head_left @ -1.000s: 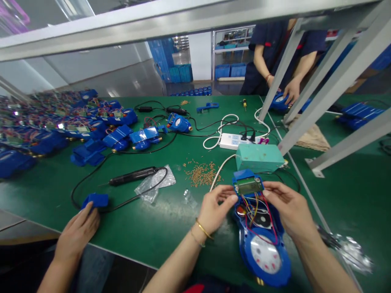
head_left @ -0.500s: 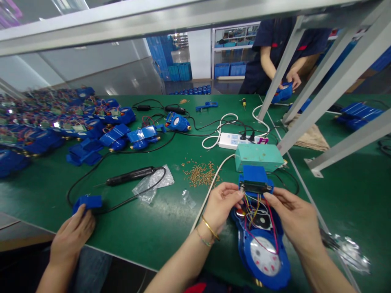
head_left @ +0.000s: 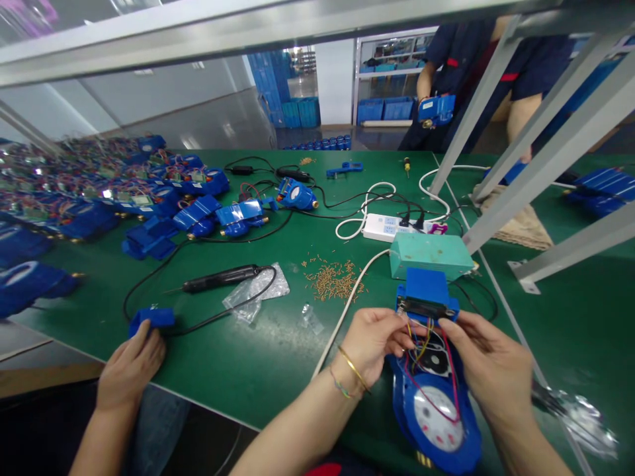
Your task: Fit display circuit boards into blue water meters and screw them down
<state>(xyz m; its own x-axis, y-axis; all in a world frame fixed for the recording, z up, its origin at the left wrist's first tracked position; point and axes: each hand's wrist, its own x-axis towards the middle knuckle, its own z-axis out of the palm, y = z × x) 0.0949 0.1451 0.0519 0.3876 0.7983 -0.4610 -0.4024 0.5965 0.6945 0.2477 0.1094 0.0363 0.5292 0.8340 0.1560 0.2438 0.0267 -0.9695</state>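
Observation:
In front of me lies an opened blue meter (head_left: pixel 469 439) with a round white dial and a tangle of coloured wires (head_left: pixel 421 340). Its blue upper housing (head_left: pixel 426 287) is tipped up at the far end, the dark inside facing me. My left hand (head_left: pixel 374 344), with a gold bangle at the wrist, pinches the wires at the housing's left corner; its fingertips partly hide them. At the housing's right corner, my right hand (head_left: pixel 489 357) grips the edge between thumb and fingers. A turquoise box (head_left: pixel 431 254) stands just behind the housing.
Loose screws (head_left: pixel 336 281), a plastic bag (head_left: pixel 243 307) and a black electric screwdriver (head_left: pixel 218 277) lie to the left. A co-worker's hand (head_left: pixel 131 363) holds a blue part (head_left: pixel 153 319). Behind are a white power strip (head_left: pixel 380 227), cables, many blue meters (head_left: pixel 198 215) and metal posts (head_left: pixel 526 152).
My left fingers have shifted from the housing's corner onto the wires just below it. The person across the table has raised a blue meter and moved it left. The view has shifted slightly.

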